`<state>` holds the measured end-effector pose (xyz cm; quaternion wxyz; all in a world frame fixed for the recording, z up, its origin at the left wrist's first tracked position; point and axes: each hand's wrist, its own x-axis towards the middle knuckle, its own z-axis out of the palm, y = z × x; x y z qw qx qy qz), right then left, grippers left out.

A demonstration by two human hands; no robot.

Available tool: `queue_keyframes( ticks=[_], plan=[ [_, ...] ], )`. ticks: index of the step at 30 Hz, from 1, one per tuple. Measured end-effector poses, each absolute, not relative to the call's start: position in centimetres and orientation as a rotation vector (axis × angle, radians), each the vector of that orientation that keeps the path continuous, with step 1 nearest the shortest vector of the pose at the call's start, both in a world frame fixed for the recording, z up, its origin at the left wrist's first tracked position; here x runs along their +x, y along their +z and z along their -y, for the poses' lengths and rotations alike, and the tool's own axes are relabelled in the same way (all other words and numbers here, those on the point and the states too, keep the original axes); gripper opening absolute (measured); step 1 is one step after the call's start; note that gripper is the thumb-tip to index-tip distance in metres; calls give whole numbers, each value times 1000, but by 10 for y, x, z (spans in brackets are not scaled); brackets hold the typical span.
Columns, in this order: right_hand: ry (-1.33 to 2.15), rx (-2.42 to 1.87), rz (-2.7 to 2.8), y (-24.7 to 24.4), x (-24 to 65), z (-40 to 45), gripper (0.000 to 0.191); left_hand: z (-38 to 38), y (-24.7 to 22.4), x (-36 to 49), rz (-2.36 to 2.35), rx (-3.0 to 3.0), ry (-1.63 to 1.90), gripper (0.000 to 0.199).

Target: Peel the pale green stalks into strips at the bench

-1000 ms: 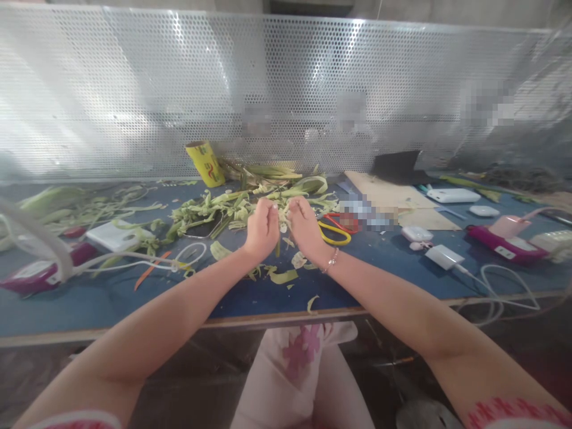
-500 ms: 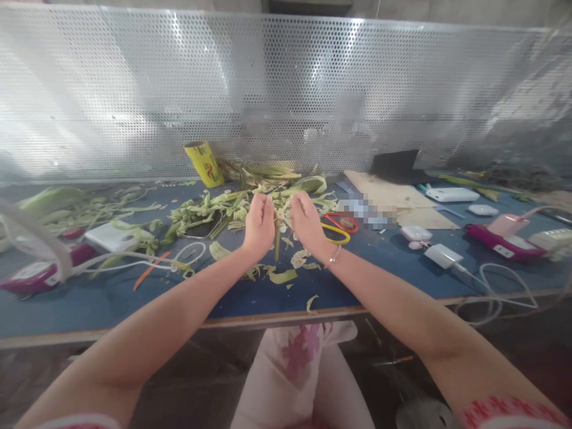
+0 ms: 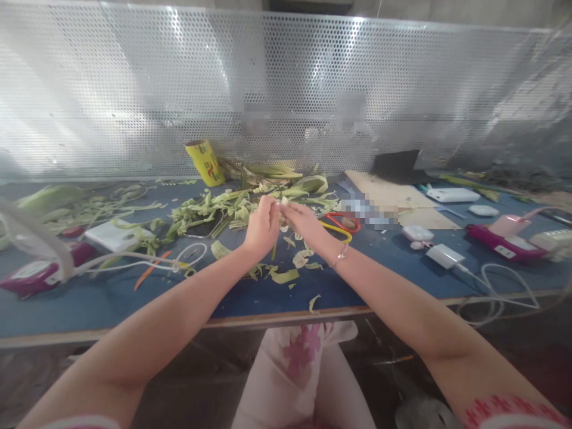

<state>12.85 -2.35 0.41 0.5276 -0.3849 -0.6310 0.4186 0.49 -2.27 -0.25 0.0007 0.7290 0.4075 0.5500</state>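
Perforated metal panel [image 3: 179, 89]: stands along the far edge of the work surface, behind everything listed below.
Blue tabletop [image 3: 170, 313]: littered with plant matter, cables and electrical items; crowding around the hands is judged the main source of trouble.
Husk heap [image 3: 236, 205]: pale green strips lie loose, just beyond and left of the hands; a sleeve or wrist catching them could drag pieces out.
Cardboard sheet [image 3: 384, 189]: flat, to the right, apart from the hands.
Left hand [image 3: 263, 223]: fingers curled in, pinching the worked piece.
Right hand [image 3: 306, 219]: brought against the left, fingertips meeting it at the same piece.
Yellow tube [image 3: 206, 164]: tilted, beside the heap; a knock could topple it.
Yellow loop handle [image 3: 349, 235]: just beside the right wrist, blades not visible; a sideways sweep could shift it or snag the bracelet [image 3: 341, 255].
Dark phone [image 3: 203, 229]: partly beneath the heap; pulling strips could scratch or slide it.
Pale husk piece [image 3: 283, 221]: between the two hands, mostly hidden; too firm a pinch or twist could tear it.
Thin stem [image 3: 274, 247]: below the left hand; whether joined to the piece, cannot tell.
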Motion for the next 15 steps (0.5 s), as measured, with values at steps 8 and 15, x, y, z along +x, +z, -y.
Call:
queue_keyframes(
  ticks=[8,15],
  plan=[
    [476,-1061,1653,8,131,32,29,24,-4,9,-1292,2394,1632,10],
    [368,-1004,1623,8,128,36,23,30,-3,14,-1259,2338,1700,12]
  ],
)
